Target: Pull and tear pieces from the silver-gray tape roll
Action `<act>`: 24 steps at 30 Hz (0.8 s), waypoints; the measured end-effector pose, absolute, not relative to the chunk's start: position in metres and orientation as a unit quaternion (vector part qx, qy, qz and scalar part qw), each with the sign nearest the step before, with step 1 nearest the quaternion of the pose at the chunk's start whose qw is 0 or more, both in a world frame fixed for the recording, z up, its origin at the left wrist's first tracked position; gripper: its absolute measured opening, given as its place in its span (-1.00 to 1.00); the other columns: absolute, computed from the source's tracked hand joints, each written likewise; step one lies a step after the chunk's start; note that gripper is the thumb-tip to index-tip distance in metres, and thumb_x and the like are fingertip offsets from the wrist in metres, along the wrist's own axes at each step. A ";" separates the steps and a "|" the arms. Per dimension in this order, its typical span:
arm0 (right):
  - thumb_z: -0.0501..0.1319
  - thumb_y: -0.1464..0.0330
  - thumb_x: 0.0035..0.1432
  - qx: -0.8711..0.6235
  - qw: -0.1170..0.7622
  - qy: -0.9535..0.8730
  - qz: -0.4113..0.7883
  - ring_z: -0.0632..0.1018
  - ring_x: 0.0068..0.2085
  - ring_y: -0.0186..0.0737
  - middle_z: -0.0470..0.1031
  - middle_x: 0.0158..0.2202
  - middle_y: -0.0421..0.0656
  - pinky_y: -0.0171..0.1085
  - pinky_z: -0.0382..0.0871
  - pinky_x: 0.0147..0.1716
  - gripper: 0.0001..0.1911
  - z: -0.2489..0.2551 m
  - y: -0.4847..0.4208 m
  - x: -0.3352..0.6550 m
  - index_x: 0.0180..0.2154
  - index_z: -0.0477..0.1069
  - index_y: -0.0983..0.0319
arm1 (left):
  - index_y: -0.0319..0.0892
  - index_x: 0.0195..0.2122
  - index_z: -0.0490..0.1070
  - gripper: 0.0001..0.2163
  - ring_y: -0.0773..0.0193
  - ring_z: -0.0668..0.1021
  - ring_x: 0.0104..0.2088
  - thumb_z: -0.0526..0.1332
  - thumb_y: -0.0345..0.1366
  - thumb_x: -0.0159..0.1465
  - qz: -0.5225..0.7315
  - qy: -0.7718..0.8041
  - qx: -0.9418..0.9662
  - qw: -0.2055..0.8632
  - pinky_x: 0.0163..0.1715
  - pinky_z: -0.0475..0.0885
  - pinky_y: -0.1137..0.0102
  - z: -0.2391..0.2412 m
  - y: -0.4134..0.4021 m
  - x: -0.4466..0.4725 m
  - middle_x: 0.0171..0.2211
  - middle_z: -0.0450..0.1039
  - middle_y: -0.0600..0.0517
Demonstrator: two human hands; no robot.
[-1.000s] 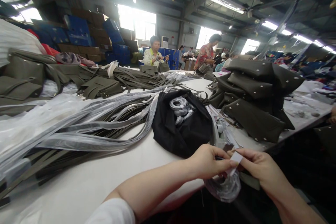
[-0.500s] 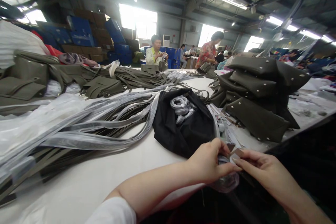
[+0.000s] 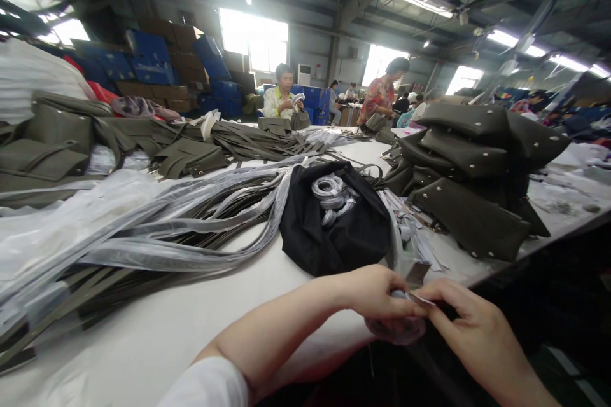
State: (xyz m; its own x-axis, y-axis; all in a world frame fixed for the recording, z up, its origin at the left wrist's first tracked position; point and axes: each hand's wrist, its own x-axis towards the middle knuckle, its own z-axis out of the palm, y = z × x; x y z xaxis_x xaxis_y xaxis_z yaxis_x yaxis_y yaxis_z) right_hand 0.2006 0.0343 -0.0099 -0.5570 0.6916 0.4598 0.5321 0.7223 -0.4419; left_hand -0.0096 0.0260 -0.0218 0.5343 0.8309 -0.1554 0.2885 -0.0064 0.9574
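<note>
At the table's front edge, my left hand [image 3: 382, 292] is closed around a coiled strap wrapped in clear plastic [image 3: 396, 331], which hangs partly below the fingers. My right hand [image 3: 465, 318] pinches a small white strip [image 3: 424, 299] against the coil's upper side, close to the left fingertips. Whether the strip is tape or paper, I cannot tell. Just beyond the hands lies a black cloth bag [image 3: 310, 229] with several similar wrapped coils [image 3: 328, 188] on it. The fingers hide part of the held coil.
Long olive straps in plastic sleeves [image 3: 172, 254] spread over the white table [image 3: 210, 324] on the left. Olive bags with metal studs [image 3: 468, 216] are piled at the right. Paper strips [image 3: 420, 241] lie between. Across the table, a person [image 3: 284, 98] handles a bag.
Both hands have moved slightly down and left with the coil. The strip, earlier standing up between the hands, now lies flatter against the coil. A grey box edge has come into sight behind them.
</note>
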 end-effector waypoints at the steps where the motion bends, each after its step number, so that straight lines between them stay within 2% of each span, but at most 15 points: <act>1: 0.21 0.31 0.25 -0.341 0.316 -0.879 0.107 0.58 -0.38 -0.32 0.55 -0.40 -0.31 -0.40 0.42 -0.38 -0.89 -0.011 0.035 0.201 -0.35 0.47 0.10 | -0.20 -0.14 0.51 -0.55 0.30 0.52 -0.54 0.27 0.10 0.18 0.242 0.399 0.643 0.608 -0.53 0.40 0.46 -0.024 0.028 -0.010 -0.50 0.50 0.03; 6: 0.11 0.41 0.31 -0.275 0.331 -0.903 -0.020 0.60 -0.24 -0.30 0.58 -0.24 -0.23 -0.36 0.44 -0.19 -0.84 -0.006 0.035 0.202 -0.17 0.45 0.13 | -0.27 -0.19 0.55 -0.45 0.37 0.52 -0.49 0.48 0.05 -0.07 0.337 0.308 0.525 0.718 -0.40 0.46 0.47 -0.020 0.029 -0.011 -0.42 0.53 0.00; 11: 0.12 0.43 0.31 -0.248 0.325 -0.906 -0.109 0.56 0.01 -0.16 0.54 0.03 -0.08 -0.22 0.35 0.09 -0.69 -0.003 0.022 0.195 0.06 0.39 0.21 | -0.34 -0.24 0.56 -0.42 0.41 0.46 -0.56 0.48 0.09 -0.10 0.422 0.321 0.446 0.721 -0.48 0.40 0.48 -0.006 0.025 -0.010 -0.49 0.48 0.03; 15: 0.13 0.37 0.31 -0.302 0.374 -0.874 -0.075 0.60 -0.02 -0.15 0.58 0.00 -0.09 -0.23 0.45 0.02 -0.64 -0.005 0.014 0.191 0.12 0.34 0.20 | -0.34 -0.11 0.55 -0.38 0.44 0.45 -0.56 0.48 0.07 -0.06 0.420 0.322 0.475 0.703 -0.48 0.39 0.50 -0.005 0.024 -0.010 -0.48 0.47 0.05; 19: 0.13 0.31 0.31 -0.362 0.405 -0.839 -0.036 0.65 -0.08 -0.13 0.64 -0.07 -0.09 -0.24 0.53 -0.06 -0.34 -0.006 0.009 0.190 0.35 0.02 0.31 | -0.33 -0.08 0.53 -0.34 0.45 0.45 -0.56 0.47 0.10 -0.06 0.404 0.331 0.489 0.699 -0.47 0.39 0.50 -0.004 0.022 -0.010 -0.49 0.45 0.06; 21: 0.10 0.36 0.31 -0.346 0.405 -0.845 -0.040 0.62 -0.02 -0.12 0.62 -0.02 -0.06 -0.24 0.53 -0.03 -0.32 -0.006 0.008 0.189 0.38 -0.06 0.33 | -0.33 -0.07 0.53 -0.33 0.44 0.45 -0.55 0.46 0.11 -0.06 0.409 0.330 0.489 0.697 -0.48 0.38 0.51 -0.001 0.020 -0.011 -0.50 0.45 0.06; 24: 0.05 0.45 0.31 -0.306 0.391 -0.865 -0.067 0.50 0.15 -0.07 0.49 0.14 0.02 -0.17 0.47 0.07 -0.34 -0.010 0.009 0.186 0.39 -0.06 0.32 | -0.31 -0.03 0.52 -0.33 0.44 0.44 -0.55 0.46 0.11 -0.04 0.429 0.322 0.482 0.693 -0.49 0.36 0.52 0.006 0.018 -0.014 -0.52 0.44 0.07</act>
